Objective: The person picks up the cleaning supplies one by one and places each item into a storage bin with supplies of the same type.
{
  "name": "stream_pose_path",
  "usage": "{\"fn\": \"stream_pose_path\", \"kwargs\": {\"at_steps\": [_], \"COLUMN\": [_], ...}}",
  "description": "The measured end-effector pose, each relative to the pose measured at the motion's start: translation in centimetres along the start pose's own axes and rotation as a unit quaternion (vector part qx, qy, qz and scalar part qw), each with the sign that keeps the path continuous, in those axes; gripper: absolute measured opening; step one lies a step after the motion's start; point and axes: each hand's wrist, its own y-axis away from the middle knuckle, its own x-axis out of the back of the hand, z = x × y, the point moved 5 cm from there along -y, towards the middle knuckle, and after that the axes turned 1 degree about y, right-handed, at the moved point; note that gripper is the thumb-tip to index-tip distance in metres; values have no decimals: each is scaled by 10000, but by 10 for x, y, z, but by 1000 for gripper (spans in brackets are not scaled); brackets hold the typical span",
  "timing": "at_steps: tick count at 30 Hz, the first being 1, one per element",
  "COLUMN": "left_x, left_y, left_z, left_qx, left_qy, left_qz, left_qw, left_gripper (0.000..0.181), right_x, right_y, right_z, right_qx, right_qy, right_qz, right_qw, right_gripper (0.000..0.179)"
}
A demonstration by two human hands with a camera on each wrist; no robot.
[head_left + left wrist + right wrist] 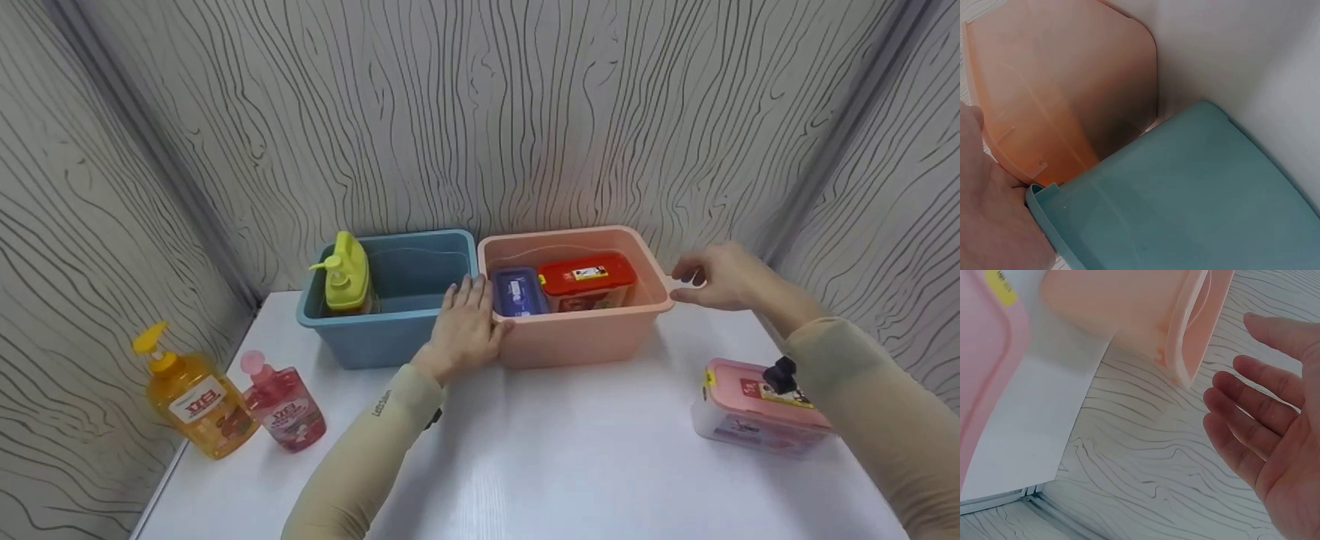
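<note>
A blue bin [375,341] and a pink bin [577,341] stand side by side at the back of the table. My left hand [466,324] lies over their neighbouring rims, fingers extended; its wrist view shows the hand [994,219] at the blue bin's rim [1044,211]. Just off the pink bin's right end is my right hand [724,277], holding nothing. In the right wrist view its loosely bent fingers [1241,430] are apart from the pink rim [1176,332]. The pink bin contains a red-lidded box [585,276] and a blue-lidded box [519,292].
A yellow pump bottle [347,281] stands in the blue bin's left end. On the table's left are an orange pump bottle [202,409] and a pink pump bottle [285,412]. A pink-lidded box [750,412] sits below my right forearm. Patterned walls [480,112] enclose the table.
</note>
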Motion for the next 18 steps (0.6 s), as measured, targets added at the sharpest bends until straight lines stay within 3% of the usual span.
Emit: {"fn": "stream_pose_path", "kwargs": {"at_steps": [18], "left_x": [0], "left_y": [0], "left_z": [0], "left_qx": [-66], "left_qy": [-90], "left_qz": [-50], "left_qw": [9999], "left_gripper": [96], "right_x": [-7], "right_y": [44], "right_z": [34], "right_qx": [-217], "right_qy": [247], "right_qz": [0], "right_qw": [9995], "right_gripper": [34]}}
